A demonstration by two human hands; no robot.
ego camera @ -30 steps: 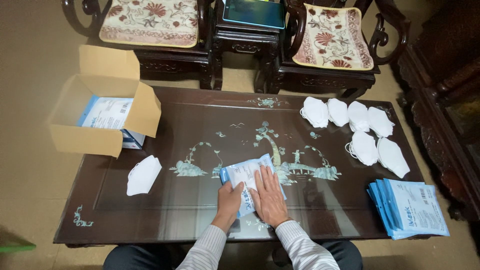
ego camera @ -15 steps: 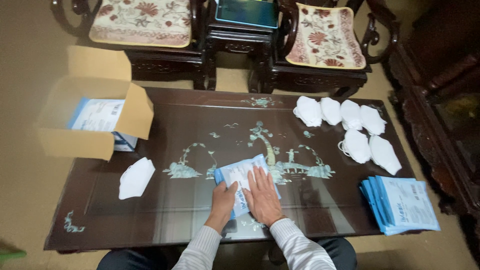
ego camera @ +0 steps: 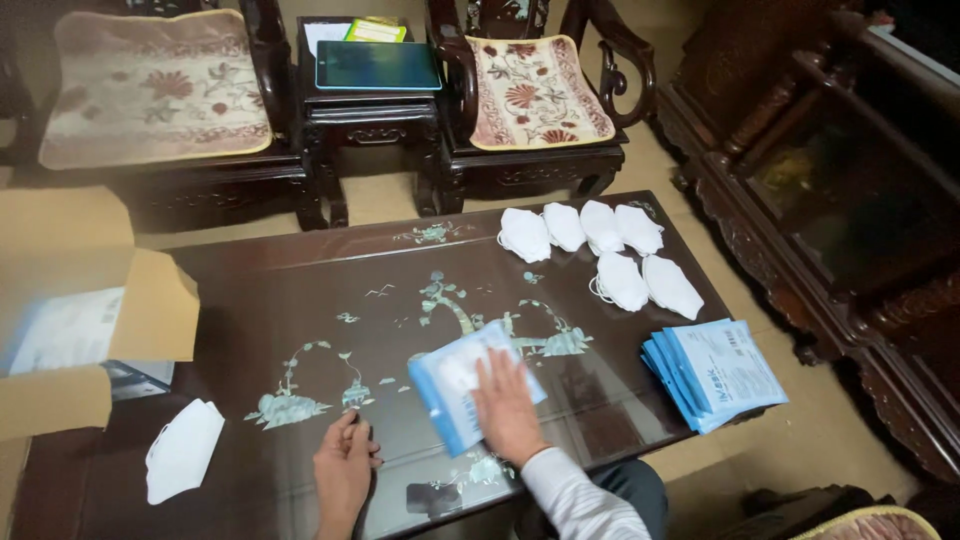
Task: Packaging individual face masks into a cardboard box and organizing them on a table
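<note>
Your left hand (ego camera: 343, 472) has slid off the blue mask packet (ego camera: 470, 395) since half a second ago and now lies flat on the dark inlaid table (ego camera: 300, 290), fingers loosely together; your right hand (ego camera: 507, 408) presses flat on the packet, fingers spread, at the table's near middle. A lone white mask (ego camera: 183, 449) lies left, a stack of blue packets (ego camera: 715, 372) right, six white masks (ego camera: 600, 250) beyond, an open cardboard box (ego camera: 90, 320) far left

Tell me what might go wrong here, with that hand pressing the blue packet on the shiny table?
The right hand lies flat on the blue packet, which could slide on the glossy table. The stack of blue packets sits at the table's right edge and might get knocked off. The lone white mask lies near the front left corner and could slip off.
</note>
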